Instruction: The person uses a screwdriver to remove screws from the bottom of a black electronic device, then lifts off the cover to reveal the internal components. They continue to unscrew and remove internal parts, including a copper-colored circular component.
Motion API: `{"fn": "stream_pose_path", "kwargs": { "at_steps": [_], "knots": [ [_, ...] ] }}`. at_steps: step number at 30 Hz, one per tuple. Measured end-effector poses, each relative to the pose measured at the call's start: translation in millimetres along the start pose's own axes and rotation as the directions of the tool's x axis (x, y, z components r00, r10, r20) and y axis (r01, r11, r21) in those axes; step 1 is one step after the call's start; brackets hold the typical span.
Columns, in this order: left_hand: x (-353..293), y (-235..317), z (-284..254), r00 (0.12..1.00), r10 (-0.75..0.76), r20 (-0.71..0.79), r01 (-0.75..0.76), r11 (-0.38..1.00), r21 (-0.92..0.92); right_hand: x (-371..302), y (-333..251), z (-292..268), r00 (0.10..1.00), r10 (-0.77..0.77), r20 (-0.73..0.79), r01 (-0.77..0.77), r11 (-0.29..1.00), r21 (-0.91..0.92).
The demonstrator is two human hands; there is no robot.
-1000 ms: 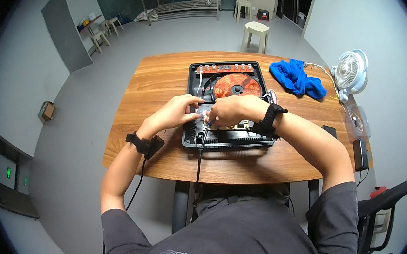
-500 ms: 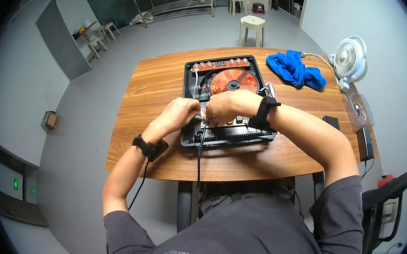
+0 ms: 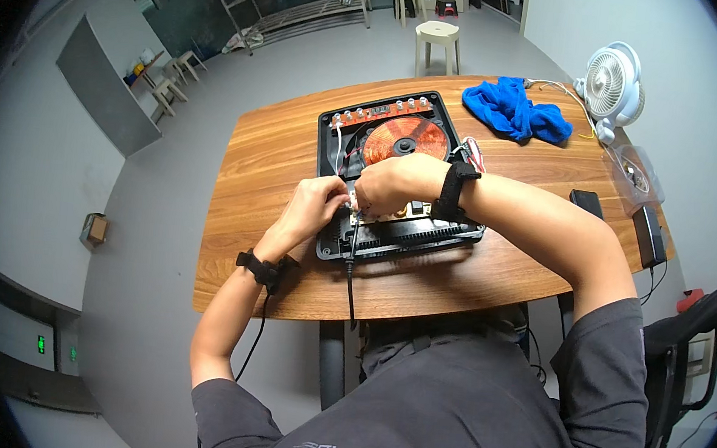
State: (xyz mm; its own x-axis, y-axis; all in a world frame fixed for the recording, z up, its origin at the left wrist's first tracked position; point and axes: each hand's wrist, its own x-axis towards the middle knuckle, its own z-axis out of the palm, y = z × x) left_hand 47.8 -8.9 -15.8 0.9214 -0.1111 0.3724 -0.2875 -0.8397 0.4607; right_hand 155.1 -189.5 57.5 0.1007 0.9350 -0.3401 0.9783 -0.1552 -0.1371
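Note:
An opened induction cooker (image 3: 328, 149) in a black casing lies on the wooden table, with a round copper coil (image 3: 418, 132) at its middle and an orange button board (image 3: 398, 108) along its far edge. Over its near left part my left hand (image 3: 316, 206) is closed, fingertips pinched at a small whitish piece, perhaps a wire plug. Right beside it my right hand (image 3: 396, 183) bends down with closed fingers, hiding what they hold and part of the circuit board (image 3: 402, 215). From the button board a white cable (image 3: 338, 150) runs toward both hands. A black power cord (image 3: 352, 283) leaves the near edge.
A blue cloth (image 3: 517, 112) lies at the far right of the table, near a white fan (image 3: 613, 86). A clear plastic box (image 3: 633, 175) and two black adapters, one (image 3: 649, 237) at the edge, sit on the right. A stool (image 3: 437, 35) stands beyond.
The whole view has shifted slightly. Both hands stay together at the same spot on the cooker, with only small finger movement.

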Motion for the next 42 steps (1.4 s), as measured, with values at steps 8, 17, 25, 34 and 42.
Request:
{"fn": "stream_pose_path", "kwargs": {
  "at_steps": [8, 17, 25, 34, 42],
  "knots": [
    [-5.4, -0.4, 6.2, 0.996, 0.018, -0.091, -0.021, 0.999, -0.027, 14.1, 5.9, 6.5, 0.996, 0.059, 0.063, -0.057, 0.998, -0.033],
    [-6.2, 0.7, 2.7, 0.992, 0.055, -0.113, -0.037, 0.987, 0.158, -1.0, -1.9, -1.9, 0.997, 0.055, 0.051, -0.054, 0.998, -0.027],
    [-4.7, 14.4, -11.6, 0.974, 0.07, 0.214, -0.142, 0.93, 0.34, -10.0, -4.9, -4.4, 0.998, 0.043, 0.035, -0.044, 0.999, 0.022],
    [-5.5, 34.4, -18.2, 0.97, 0.019, 0.241, -0.093, 0.95, 0.299, -15.1, 17.1, -14.6, 0.995, -0.067, -0.068, 0.073, 0.992, 0.1],
    [15.2, 35.7, -4.9, 0.957, -0.013, 0.291, -0.065, 0.965, 0.256, -28.9, 94.6, -10.4, 0.949, 0.1, -0.3, -0.106, 0.994, -0.003]
  ]
}}
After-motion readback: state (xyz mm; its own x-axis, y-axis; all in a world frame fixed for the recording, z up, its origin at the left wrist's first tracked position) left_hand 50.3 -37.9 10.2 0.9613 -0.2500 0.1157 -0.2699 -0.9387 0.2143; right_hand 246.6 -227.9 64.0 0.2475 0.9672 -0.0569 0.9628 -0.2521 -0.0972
